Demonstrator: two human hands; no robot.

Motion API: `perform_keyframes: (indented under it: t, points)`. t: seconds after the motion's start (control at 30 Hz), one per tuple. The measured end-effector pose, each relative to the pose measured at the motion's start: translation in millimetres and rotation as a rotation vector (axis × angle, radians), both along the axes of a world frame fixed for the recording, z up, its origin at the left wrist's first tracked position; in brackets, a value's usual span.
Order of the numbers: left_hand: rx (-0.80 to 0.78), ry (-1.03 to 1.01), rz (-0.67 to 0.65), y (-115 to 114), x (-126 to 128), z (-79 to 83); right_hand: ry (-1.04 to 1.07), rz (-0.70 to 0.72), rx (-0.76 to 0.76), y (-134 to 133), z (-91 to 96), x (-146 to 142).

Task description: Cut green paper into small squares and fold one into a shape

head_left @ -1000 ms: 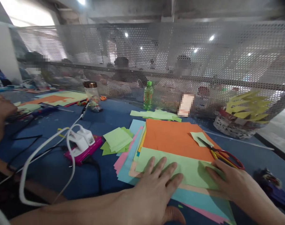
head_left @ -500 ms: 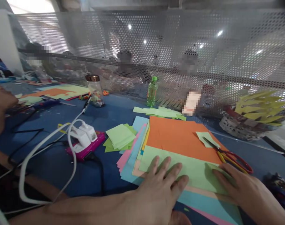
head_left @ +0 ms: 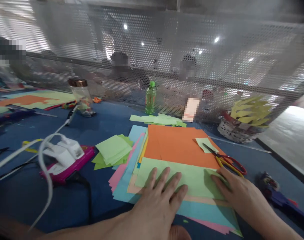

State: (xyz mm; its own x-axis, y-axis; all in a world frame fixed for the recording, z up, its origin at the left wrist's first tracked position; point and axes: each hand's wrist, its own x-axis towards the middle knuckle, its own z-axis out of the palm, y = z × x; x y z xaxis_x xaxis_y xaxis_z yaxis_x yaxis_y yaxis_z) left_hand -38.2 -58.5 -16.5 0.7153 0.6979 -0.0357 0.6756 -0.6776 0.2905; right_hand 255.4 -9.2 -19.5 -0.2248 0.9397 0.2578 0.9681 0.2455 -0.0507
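Head view, the only one. A light-green rectangular paper sheet (head_left: pixel 199 181) is lying on a stack of coloured paper, directly in front of the wearer and under both hands. Its long axis is running left to right, the right end dipping slightly toward the body.

Left hand (head_left: pixel 157 203): palm down, fingers spreading loosely and pointing away from the body, gripping nothing; fingertips are resting on the sheet left of its middle, crossing the long axis.

Right hand (head_left: pixel 238 190): sitting at the sheet's right end, coming in from the near right. Thumb and forefinger appear to be pinching a raised bit of that end; exact contact is partly hidden. The key relation: neither hand is standing off from the sheet, the left flattening on its face, the right holding its short end, bare green showing between.

Beyond the sheet, a larger orange paper sheet (head_left: pixel 177 143) is lying flat. Scissors with red and yellow handles (head_left: pixel 218 155) are resting just past the right fingers, much nearer that hand than the left, blades pointing away and leftward over a small pale-green paper piece (head_left: pixel 201 143).
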Motion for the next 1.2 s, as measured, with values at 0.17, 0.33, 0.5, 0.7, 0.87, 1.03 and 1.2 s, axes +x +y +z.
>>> perform_keyframes:
  t: [0.17,0.33,0.5,0.7,0.87,1.03,1.2]
  points:
    - [0.087,0.015,0.017,2,0,-8.6,0.021,-0.078,-0.137,-4,11.8,-9]
    - [0.293,-0.060,-0.019,9,-7,-32.2,0.014,-0.119,-0.080,-7,13.7,-11]
    - [0.369,-0.076,-0.032,13,-11,-43.5,-0.057,-0.186,-0.078,-8,17.2,-9]
    - [0.413,-0.056,0.042,5,-5,-38.8,0.073,-0.107,-0.046,-8,18.5,-7]
    - [0.413,-0.031,-0.025,9,-8,-41.7,0.114,-0.085,-0.051,-3,17.4,-7]
    - [0.394,0.001,-0.018,11,-10,-42.4,0.030,-0.137,-0.104,0,16.5,-8]
    - [0.375,-0.004,-0.014,8,-8,-36.9,-0.027,-0.152,-0.111,0,15.9,-9]
